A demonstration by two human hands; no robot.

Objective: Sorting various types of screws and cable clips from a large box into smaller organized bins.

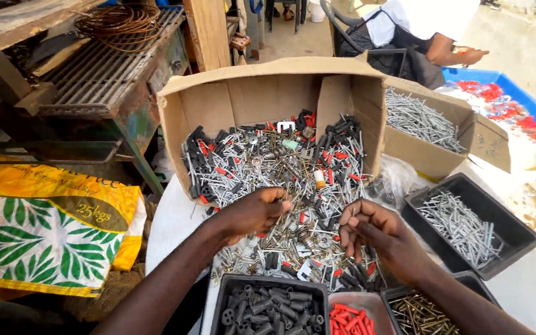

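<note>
Reaching into a torn-open brown cardboard box (262,93) from above, both hands are seen in the head view over a mixed heap of grey nails, screws, black plastic plugs and red plugs (280,167) that spills from the box toward the viewer. The left hand (252,211) is curled, its fingertips pressed together on small pieces of the heap — which piece is pinched cannot be told. The right hand (373,232) is likewise bunched, fingers drawn together just above the heap. Near the wrists, a black tray of grey plastic plugs (268,307), a tray of red plugs (350,317) and a tray of brass-coloured screws (420,313) are lined up. A black tray of grey nails (466,226) is set to the right.
</note>
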